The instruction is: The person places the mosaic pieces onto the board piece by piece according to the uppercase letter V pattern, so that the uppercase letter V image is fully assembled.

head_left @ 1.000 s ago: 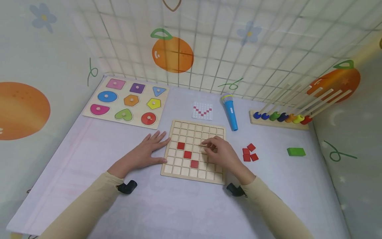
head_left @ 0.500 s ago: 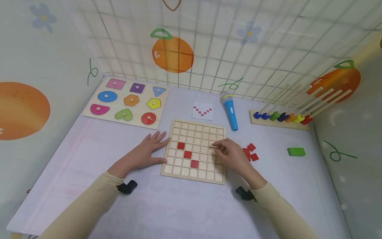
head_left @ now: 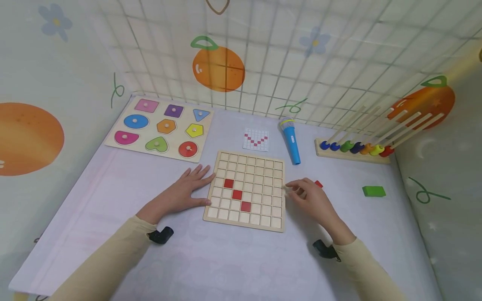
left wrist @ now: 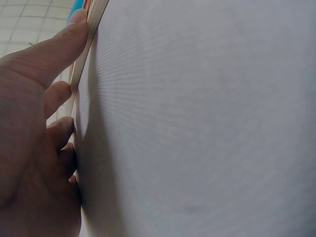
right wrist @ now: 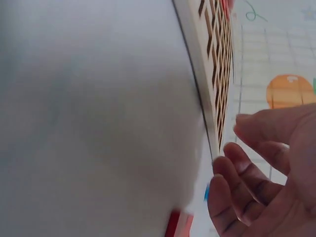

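A square wooden grid board (head_left: 260,188) lies mid-table, with three red tiles (head_left: 237,195) in a diagonal line on it. My left hand (head_left: 184,193) rests flat at the board's left side, fingers spread, with thumb and a fingertip at its edge. In the left wrist view, the left thumb (left wrist: 59,49) lies against that edge. Just past the board's right edge is my right hand (head_left: 310,200), its fingers loosely bent, thumb apart from them and nothing between. Loose red tiles (head_left: 319,184) lie beyond it, mostly hidden by the hand; red also shows low in the right wrist view (right wrist: 178,224).
Behind the board are a small pattern card (head_left: 256,139) and a blue toy microphone (head_left: 290,144). A shape puzzle (head_left: 173,147) lies back left. At the back right stands a bead rack (head_left: 352,156) with upright pegs, and a green block (head_left: 374,191) lies in front of it.
My right hand has moved right, from over the board to just off its right edge, and now covers most of the loose red tiles. My left hand has stayed in place.
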A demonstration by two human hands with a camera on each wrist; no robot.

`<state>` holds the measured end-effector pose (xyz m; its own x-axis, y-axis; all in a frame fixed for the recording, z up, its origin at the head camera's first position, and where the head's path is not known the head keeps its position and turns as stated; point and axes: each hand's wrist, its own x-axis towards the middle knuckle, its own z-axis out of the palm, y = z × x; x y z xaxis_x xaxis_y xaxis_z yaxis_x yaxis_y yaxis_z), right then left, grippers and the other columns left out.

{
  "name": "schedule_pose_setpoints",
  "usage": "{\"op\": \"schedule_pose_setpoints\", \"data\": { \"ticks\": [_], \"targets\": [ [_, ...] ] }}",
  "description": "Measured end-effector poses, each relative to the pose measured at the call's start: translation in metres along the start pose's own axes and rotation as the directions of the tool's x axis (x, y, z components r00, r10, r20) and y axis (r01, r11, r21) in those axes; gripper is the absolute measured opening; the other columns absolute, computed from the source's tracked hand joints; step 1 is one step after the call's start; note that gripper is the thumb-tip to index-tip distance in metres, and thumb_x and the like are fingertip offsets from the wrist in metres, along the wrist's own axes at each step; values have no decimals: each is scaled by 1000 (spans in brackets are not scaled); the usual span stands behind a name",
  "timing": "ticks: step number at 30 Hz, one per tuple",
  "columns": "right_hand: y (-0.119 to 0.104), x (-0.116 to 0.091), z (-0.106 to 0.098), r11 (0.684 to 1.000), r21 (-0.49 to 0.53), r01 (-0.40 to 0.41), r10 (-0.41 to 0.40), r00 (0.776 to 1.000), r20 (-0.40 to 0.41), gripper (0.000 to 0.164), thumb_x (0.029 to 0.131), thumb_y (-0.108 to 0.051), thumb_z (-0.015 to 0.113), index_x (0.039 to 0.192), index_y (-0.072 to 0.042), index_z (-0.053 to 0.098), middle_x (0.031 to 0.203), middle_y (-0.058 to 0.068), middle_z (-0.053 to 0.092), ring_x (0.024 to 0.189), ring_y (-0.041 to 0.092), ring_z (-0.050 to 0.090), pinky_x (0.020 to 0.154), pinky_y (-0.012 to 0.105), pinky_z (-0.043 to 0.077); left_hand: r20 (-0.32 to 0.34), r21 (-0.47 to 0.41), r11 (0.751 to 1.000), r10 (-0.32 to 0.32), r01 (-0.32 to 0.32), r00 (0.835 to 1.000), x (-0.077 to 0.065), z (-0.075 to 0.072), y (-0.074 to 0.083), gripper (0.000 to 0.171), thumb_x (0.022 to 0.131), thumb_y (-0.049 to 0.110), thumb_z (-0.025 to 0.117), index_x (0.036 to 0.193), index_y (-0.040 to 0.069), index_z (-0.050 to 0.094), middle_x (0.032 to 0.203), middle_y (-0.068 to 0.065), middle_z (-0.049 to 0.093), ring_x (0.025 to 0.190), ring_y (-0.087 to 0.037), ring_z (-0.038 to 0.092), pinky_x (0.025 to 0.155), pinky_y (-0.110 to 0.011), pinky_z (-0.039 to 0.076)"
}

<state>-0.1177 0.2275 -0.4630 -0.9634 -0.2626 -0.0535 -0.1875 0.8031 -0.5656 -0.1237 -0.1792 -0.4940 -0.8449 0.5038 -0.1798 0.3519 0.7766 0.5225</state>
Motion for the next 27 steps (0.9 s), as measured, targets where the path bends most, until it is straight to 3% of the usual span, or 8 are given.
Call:
{"op": "schedule_pose_setpoints", "data": {
  "ticks": [13,21,27],
  "targets": [
    [34,-13,-19,993,-93,-70,71,997,2,25,93,-13,75,118,-9,73,97,6,63,85,23,56,71,32,53,1,-5,1000,-3,3,1000,0,0,0,89,88,53,76,160,22,34,170,-5,17,157,-29,3,127,-50,2],
    [43,-19,-24,983,-122,-136,142,989,43,32,90,-12,78,121,-9,73,108,11,63,92,25,59,82,42,59,4,-6,1000,-5,5,1000,0,0,0,89,87,52,76,160,23,34,170,-4,17,157,-29,2,127,-50,2],
    [47,-19,-24,979,-155,-132,139,990,35,31,88,-9,79,119,-10,75,107,12,63,93,26,58,81,43,59,0,-3,1000,-8,8,1000,0,1,-2,91,87,53,76,160,24,33,170,-3,16,157,-28,2,127,-50,2]
  ]
}}
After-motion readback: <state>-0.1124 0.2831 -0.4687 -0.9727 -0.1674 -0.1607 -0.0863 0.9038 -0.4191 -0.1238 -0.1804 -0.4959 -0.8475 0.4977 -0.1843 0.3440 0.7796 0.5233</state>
